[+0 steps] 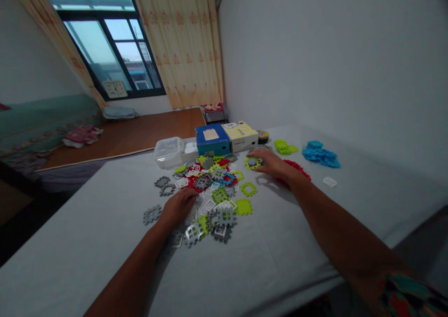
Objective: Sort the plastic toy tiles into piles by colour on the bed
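Note:
A loose heap of flat notched plastic building pieces in grey, lime green, red, white and blue covers the middle of the table. My right hand point(266, 163) is raised slightly at the right of the heap, its fingers closed on a lime-green building piece point(252, 168) with a square opening; a grey part shows in that opening. At the heap's left side, my left hand point(179, 207) reaches down among the pieces with curled fingers. What those fingers hold, if anything, is hidden. A lime-green frame piece point(248, 189) and a solid lime-green piece point(244, 207) lie near the right edge.
Sorted groups lie to the right: a blue pile point(320, 155), a lime-green pile point(284, 147) and red pieces point(297, 168) partly behind my right arm. One white window piece point(329, 182) lies apart. Behind stand a clear tub point(168, 153), a blue box point(213, 140) and a yellow-white box point(241, 136).

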Demonstrator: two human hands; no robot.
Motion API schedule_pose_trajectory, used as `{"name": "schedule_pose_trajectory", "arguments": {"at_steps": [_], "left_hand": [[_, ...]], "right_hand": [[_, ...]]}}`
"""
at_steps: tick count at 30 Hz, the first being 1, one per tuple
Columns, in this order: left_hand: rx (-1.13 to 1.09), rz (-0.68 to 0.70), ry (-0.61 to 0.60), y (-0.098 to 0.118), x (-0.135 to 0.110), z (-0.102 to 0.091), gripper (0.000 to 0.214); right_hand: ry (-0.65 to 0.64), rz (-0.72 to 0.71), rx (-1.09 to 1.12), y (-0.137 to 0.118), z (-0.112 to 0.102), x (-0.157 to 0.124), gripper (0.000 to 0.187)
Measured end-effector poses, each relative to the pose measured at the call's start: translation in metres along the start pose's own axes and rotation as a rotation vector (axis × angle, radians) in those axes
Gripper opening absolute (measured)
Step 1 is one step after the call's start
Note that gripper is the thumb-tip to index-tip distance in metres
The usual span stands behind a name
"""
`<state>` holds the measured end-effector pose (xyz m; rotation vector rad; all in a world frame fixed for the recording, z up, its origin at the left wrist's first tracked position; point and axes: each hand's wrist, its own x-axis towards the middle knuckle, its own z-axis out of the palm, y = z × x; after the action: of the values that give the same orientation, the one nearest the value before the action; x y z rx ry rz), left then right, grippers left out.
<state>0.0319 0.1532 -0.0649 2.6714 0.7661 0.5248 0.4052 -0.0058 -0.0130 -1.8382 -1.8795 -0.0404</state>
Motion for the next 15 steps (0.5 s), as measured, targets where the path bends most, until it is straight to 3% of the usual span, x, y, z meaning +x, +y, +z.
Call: {"name": "schedule_pose_trajectory", "arguments": {"at_steps": [3,7,10,15], "left_hand": [[0.021,0.015,-0.016,-0.001,0.001,0.002,0.030],[0.052,0.000,-0.030,-0.003,0.001,0.005,0.033],[0.069,-0.002,-0.026,-0.007,0.001,0.007,0.035],[0.088,0.015,-0.013,-0.015,-0.001,0.012,0.034]], "right_hand": [[0.019,0.116,-0.063,0.048,-0.037,0.005,0.059],[0.018,0.442,-0.224,0.132,-0.072,-0.003,0.058],[-0.003,0.662,-0.391,0.181,-0.077,-0.014,0.055],[-0.034,0.707,-0.456,0.220,-0.067,-0.016,0.059]]}}
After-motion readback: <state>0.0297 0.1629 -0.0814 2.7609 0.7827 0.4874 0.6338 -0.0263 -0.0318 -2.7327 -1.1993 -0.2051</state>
